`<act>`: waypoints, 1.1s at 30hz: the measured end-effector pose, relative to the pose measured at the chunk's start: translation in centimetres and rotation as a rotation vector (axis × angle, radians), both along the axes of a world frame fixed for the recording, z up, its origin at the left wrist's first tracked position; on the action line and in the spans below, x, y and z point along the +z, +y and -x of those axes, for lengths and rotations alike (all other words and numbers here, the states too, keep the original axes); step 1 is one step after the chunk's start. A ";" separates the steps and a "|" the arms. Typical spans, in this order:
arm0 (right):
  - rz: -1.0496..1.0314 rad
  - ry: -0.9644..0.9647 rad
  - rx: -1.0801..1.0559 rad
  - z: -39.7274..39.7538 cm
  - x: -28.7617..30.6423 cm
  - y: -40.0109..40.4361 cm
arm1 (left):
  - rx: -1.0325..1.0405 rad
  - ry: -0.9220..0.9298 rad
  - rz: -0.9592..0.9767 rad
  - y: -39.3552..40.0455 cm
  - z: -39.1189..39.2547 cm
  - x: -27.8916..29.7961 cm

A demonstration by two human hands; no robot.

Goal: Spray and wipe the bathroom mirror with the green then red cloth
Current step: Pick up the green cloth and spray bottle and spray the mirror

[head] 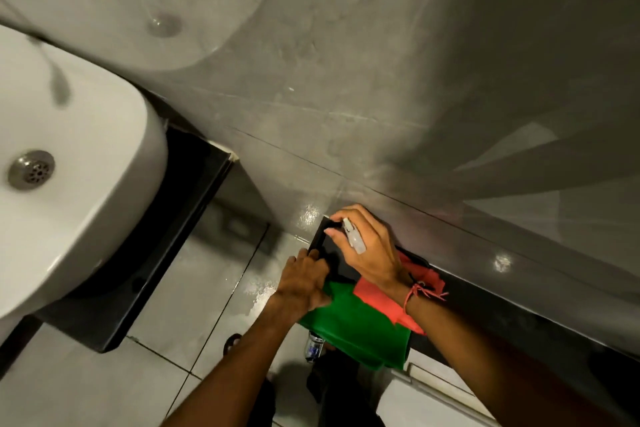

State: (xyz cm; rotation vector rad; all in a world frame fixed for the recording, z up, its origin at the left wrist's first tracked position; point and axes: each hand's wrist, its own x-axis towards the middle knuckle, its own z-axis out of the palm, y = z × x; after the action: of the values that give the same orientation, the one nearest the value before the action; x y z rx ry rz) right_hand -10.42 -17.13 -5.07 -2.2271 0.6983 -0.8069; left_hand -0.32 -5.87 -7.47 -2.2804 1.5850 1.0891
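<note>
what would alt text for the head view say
Looking down, the right hand holds a small spray bottle over a black ledge, while the left hand rests on a green cloth lying beside a red cloth. A white sink sits left, below the mirror.

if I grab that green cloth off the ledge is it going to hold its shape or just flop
Probably flop. The green cloth already droops over the edge of the dark ledge, so it looks thin and limp. It likely weighs little. The red cloth overlaps it, so pulling may drag that along. The left hand rests on its near corner.
</note>
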 end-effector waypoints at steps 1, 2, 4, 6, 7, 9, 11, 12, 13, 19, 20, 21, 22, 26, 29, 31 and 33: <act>0.000 -0.012 -0.012 -0.3 0.4 0.2 | 0.122 0.152 0.021 0.4 -0.5 0.7; 0.008 -0.029 -0.035 -0.5 1.0 0.4 | 0.247 0.325 0.054 0.8 -1.1 1.8; 0.000 -0.061 -0.087 -0.9 2.5 0.7 | 0.426 0.608 0.182 1.6 -2.3 4.6; -0.018 -0.135 -0.088 -1.3 5.5 1.0 | 0.544 0.728 0.376 2.5 -3.9 8.7; -0.015 -0.183 -0.081 -1.9 7.4 1.1 | 0.588 0.763 0.462 2.8 -4.9 11.2; -0.015 -0.269 -0.077 -3.2 11.5 1.7 | 0.648 0.802 0.605 3.4 -7.2 16.3; -0.021 -0.377 -0.081 -5.1 16.3 2.4 | 0.677 0.767 0.771 4.1 -10.0 22.3; -0.020 -0.441 -0.069 -6.4 19.1 2.8 | 0.687 0.741 0.874 4.5 -11.6 25.8; -0.024 -0.489 -0.063 -7.6 21.6 3.2 | 0.693 0.737 0.967 4.9 -13.0 28.8; 0.076 -0.670 -0.026 -13.2 35.6 5.1 | 0.475 0.635 1.282 6.1 -19.7 46.3; 0.125 -0.678 -0.024 -14.0 38.1 5.4 | 0.417 0.594 1.291 6.1 -20.6 49.2; 0.164 -0.689 -0.023 -14.6 40.0 5.6 | 0.370 0.578 1.280 6.1 -21.3 51.5; 0.200 -0.709 -0.028 -15.2 42.2 5.8 | 0.330 0.583 1.266 6.2 -22.0 53.9; 0.442 -0.765 -0.191 -16.6 48.8 6.8 | 0.270 0.524 1.196 6.0 -23.2 60.9; 0.480 -0.790 -0.236 -17.3 51.7 6.9 | 0.224 0.497 1.174 5.8 -23.0 63.6; 0.480 -0.767 -0.208 -17.7 52.8 6.7 | 0.201 0.499 1.182 5.8 -22.8 64.6; 0.451 -0.739 -0.211 -17.9 53.6 6.5 | 0.183 0.498 1.187 5.7 -22.7 65.1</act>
State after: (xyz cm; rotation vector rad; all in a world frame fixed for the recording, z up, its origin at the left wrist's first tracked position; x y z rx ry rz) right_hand 7.44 -10.64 48.55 -1.9901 0.4048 -1.9101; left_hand 22.38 -0.18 57.65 -2.9994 2.8278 0.8858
